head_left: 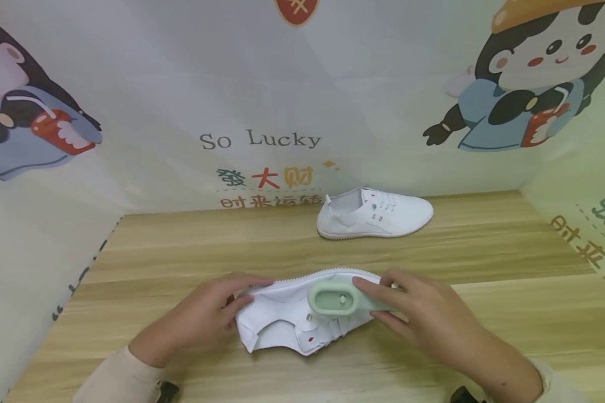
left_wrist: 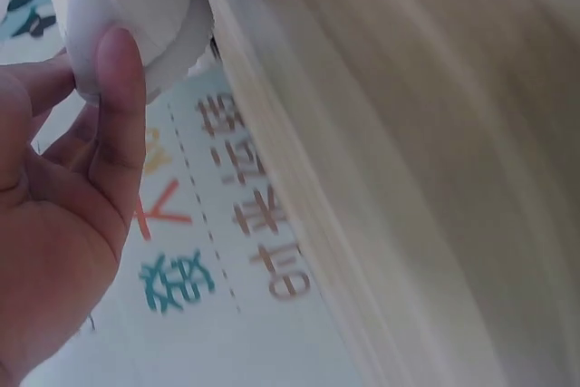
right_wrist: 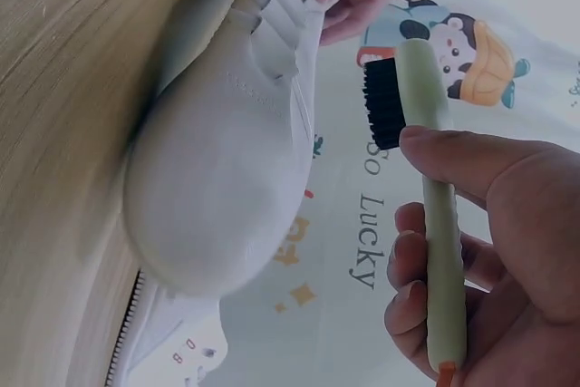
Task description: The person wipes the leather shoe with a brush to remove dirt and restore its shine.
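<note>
A white lace-up shoe [head_left: 281, 305] lies tilted on its side, its opening toward me. My left hand [head_left: 199, 313] grips it at the heel; in the left wrist view, thumb and fingers pinch the heel [left_wrist: 149, 11]. My right hand [head_left: 428, 313] holds a pale green brush [head_left: 315, 299] by its handle, above the shoe's side. Black bristles [right_wrist: 384, 104] show in the right wrist view, where a gap separates them from the shoe's upper [right_wrist: 217, 169]. From the head view the bristles are hidden under the brush head.
A second white shoe [head_left: 400, 215] stands upright farther back on the wooden table [head_left: 206, 246], its toe pointing right. Behind it hangs a printed cloth backdrop [head_left: 383, 112] with cartoon figures and lettering, which also runs along both sides.
</note>
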Motion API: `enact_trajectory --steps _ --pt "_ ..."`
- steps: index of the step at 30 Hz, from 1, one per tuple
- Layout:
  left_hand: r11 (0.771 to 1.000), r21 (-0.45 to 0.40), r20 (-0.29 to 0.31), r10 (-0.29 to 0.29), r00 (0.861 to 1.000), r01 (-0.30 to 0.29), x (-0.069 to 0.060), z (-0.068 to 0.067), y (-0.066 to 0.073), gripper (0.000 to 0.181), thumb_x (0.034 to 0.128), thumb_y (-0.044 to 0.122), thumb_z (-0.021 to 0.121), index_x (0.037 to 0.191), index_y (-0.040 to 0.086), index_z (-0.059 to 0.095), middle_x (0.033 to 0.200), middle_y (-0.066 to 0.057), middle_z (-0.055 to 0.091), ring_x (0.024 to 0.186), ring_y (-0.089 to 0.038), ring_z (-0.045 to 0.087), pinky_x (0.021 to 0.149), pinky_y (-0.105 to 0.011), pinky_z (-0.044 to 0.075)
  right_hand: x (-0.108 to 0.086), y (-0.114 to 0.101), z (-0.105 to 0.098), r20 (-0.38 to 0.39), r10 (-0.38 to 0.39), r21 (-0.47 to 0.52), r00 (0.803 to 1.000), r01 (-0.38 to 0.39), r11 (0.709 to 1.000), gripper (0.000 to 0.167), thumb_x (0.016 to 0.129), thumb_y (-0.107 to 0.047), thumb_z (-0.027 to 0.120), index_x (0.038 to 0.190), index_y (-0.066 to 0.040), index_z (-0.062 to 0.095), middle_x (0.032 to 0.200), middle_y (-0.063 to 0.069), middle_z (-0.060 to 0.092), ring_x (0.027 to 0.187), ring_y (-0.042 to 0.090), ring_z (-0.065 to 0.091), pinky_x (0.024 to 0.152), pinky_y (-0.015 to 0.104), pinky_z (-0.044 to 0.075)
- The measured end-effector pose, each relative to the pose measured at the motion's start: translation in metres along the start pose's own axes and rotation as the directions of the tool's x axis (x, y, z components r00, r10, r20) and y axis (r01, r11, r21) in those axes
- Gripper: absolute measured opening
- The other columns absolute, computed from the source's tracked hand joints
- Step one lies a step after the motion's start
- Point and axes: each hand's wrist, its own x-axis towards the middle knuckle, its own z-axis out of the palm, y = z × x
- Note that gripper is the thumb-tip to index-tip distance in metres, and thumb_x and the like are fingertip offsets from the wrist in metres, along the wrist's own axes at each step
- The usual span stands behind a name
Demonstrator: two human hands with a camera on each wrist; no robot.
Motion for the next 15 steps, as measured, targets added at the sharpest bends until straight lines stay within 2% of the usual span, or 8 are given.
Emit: enact_trajectory --steps 2,6,10,15 --pt "0.999 -0.040 0.010 -0.029 1.000 0.030 -0.003 -0.007 -0.006 0.041 0.0974 0.012 0.053 0.128 0.038 0.055 0.121 0.011 0.057 0.051 -0.009 0.053 0.050 -0.026 0.049 0.000 0.001 0.000 -0.005 -0.007 0.004 1.000 0.007 1.000 0.059 0.070 -0.019 0.083 0.125 -0.026 0.063 0.093 -0.009 0.056 0.066 0.003 0.046 0.055 0.017 0.040" --pt "0.991 -0.090 0.014 -0.100 0.995 0.101 -0.010 -0.021 -0.020 0.039 0.0979 0.013 0.052 0.129 0.035 0.055 0.127 0.002 0.055 0.054 -0.013 0.056 0.051 -0.029 0.051 0.000 0.003 0.000 0.003 -0.010 -0.004 1.000 0.010 1.000 0.058 0.071 -0.020 0.083 0.125 -0.026 0.063 0.094 -0.009 0.058 0.066 0.002 0.048 0.055 0.018 0.041" --pt "0.978 -0.126 -0.015 -0.166 0.986 0.163 -0.015 -0.035 -0.038 0.037 0.0983 0.013 0.051 0.130 0.032 0.055 0.126 -0.006 0.057 0.055 -0.016 0.057 0.052 -0.031 0.051 0.001 0.005 0.000 -0.005 0.000 -0.014 1.000 0.000 1.000 0.058 0.070 -0.021 0.083 0.125 -0.026 0.063 0.092 -0.008 0.058 0.065 0.003 0.048 0.054 0.019 0.041" --pt "0.962 -0.176 -0.069 -0.223 0.972 0.208 -0.021 -0.046 -0.061 0.037 0.0981 0.012 0.051 0.133 0.023 0.053 0.117 -0.014 0.059 0.055 -0.016 0.057 0.052 -0.032 0.052 0.002 0.007 0.001 -0.016 -0.006 -0.018 1.000 0.006 1.000 0.057 0.070 -0.021 0.083 0.124 -0.024 0.064 0.090 -0.007 0.058 0.064 0.003 0.048 0.054 0.019 0.042"
